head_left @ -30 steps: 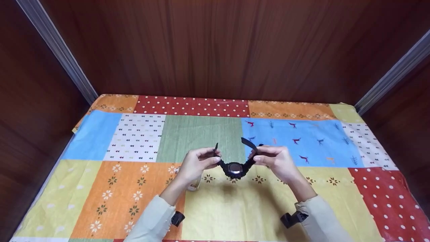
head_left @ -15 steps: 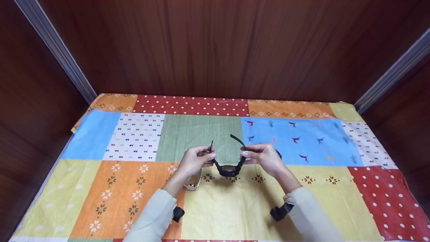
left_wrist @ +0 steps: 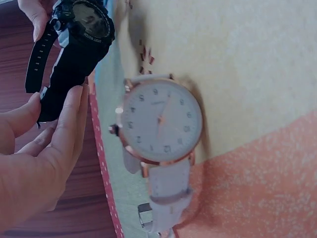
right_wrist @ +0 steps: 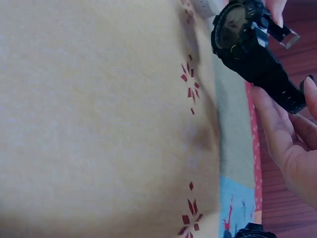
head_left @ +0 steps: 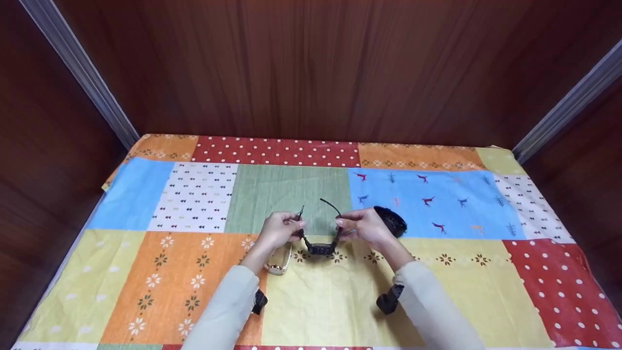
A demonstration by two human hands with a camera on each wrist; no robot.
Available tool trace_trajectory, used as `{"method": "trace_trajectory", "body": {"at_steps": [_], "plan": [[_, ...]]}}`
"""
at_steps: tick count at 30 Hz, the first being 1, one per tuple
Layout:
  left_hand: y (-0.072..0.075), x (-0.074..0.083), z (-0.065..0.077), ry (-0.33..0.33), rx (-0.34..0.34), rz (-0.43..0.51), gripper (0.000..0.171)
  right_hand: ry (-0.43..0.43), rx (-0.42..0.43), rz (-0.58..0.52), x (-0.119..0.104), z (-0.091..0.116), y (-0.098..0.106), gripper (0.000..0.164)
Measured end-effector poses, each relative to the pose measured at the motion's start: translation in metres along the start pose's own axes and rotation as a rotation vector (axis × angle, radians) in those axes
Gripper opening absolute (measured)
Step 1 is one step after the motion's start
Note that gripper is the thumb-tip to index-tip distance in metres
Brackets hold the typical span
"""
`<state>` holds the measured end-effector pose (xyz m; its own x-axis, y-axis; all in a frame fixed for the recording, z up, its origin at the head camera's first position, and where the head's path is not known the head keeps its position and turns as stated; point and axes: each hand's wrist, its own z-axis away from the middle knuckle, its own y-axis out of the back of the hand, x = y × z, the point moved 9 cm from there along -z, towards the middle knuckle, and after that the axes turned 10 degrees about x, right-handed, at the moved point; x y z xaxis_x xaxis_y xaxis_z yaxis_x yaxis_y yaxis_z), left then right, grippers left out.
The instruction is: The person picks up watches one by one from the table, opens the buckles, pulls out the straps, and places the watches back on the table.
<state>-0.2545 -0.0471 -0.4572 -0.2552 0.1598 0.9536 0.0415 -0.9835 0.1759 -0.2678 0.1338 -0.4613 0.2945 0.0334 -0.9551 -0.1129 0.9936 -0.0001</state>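
A black sports watch (head_left: 320,249) hangs face down the middle in a U between both hands, above the cloth. My left hand (head_left: 279,231) pinches the strap half with the metal buckle (right_wrist: 292,39). On the other side, my right hand (head_left: 369,226) pinches the strap half with the holes, whose tip curves up past the fingers. The watch's round dial (left_wrist: 91,21) shows in the left wrist view. Under my left wrist lies a second watch (left_wrist: 161,121) with a white face, rose-gold case and pale strap, resting on the cloth.
A patchwork tablecloth (head_left: 311,311) covers the table. Just behind my right hand sits a dark, round, black thing (head_left: 391,221) on the blue patch. Brown wood-look panels (head_left: 301,68) stand at the back and both sides.
My right hand has moved left, bringing the two strap ends closer together. The black watch has shifted left and tipped, so its dial shows less. The dark round thing has come into view.
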Motion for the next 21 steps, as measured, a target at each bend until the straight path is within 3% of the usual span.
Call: {"method": "trace_trajectory", "body": {"at_steps": [8,21], "plan": [[0.0000,-0.0048,-0.0047,0.023,0.025,-0.083,0.022,-0.030,-0.008,0.037,0.0083,-0.0073,-0.0058,0.034],[0.0005,-0.0039,-0.0031,0.000,0.063,-0.111,0.019,-0.048,-0.069,0.035,0.0054,-0.0066,-0.0099,0.041]]}}
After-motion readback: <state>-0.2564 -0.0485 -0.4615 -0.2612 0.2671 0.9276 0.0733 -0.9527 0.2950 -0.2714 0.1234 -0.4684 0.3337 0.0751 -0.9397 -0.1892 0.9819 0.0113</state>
